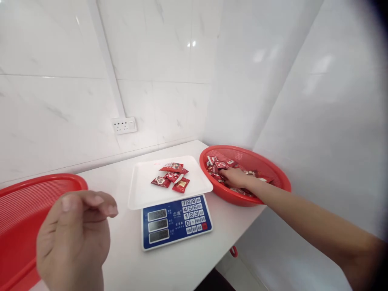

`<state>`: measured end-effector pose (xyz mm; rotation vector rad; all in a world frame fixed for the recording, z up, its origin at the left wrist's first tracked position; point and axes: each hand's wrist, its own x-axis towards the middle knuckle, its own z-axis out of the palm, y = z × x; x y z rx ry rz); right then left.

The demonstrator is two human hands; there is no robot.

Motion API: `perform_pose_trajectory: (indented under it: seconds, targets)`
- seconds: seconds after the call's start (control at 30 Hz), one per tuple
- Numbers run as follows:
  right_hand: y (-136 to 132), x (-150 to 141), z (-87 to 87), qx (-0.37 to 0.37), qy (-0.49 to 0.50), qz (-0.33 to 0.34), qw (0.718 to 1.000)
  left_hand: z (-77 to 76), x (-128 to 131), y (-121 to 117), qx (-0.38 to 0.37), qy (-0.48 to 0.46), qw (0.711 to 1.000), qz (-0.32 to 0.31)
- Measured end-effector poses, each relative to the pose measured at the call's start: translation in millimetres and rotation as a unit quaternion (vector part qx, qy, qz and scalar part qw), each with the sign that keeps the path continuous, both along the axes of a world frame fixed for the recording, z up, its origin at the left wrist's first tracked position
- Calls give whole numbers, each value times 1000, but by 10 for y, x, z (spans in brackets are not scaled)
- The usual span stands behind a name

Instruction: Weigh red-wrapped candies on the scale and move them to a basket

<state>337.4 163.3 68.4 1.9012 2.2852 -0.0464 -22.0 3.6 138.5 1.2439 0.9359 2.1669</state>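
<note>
My left hand (75, 234) is raised at the lower left, its fingers curled together with nothing visible in them. It is nearest the red basket on the left. At the right, my right hand (235, 178) reaches into a red plastic basket (224, 195) and touches small red snack packets (222, 165). Its fingertips are hidden among the packets, so I cannot tell what they grip. Between the hands stands a blue digital scale (177, 222) with a white tray (142, 186) on top. Several red snack packets (181, 185) lie in a loose pile on that tray.
Another red basket (69, 178) stands at the left edge. Everything rests on a white table (182, 266) against a marbled wall (160, 105). A socket (124, 125) is on the wall. The table's right edge drops to the floor, and a side wall (327, 161) rises beyond.
</note>
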Motion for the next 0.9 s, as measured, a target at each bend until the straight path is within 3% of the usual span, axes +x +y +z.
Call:
perform_pose_trajectory:
  seconds: [0.1, 0.2, 0.33, 0.4, 0.5, 0.57, 0.73, 0.9]
  targets:
    - [29, 10, 59, 34, 1, -25, 999, -24, -30, 6, 16, -9, 1000, -4]
    - [-1, -72, 231, 96, 19, -54, 994, -18, -32, 14, 20, 15, 1000, -3]
    - [-95, -366, 451, 173, 185, -38, 967, 6, -16, 12, 11, 27, 1000, -9]
    - [-116, -541, 488, 152, 284, -12, 947, 12, -13, 6, 16, 30, 999, -9]
    - [-97, -770, 455, 56, 368, -1, 928, 16, -15, -2, 17, 31, 999, -10]
    - [-72, -892, 408, 30, 353, 9, 935, 18, -17, -2, 21, 39, 999, -10]
    - [-46, -1133, 344, 76, 215, 66, 971, 22, -9, 9, 29, 50, 998, -3]
    - [74, -1284, 259, 38, 234, 40, 971, 39, -6, -5, 18, 41, 999, -11]
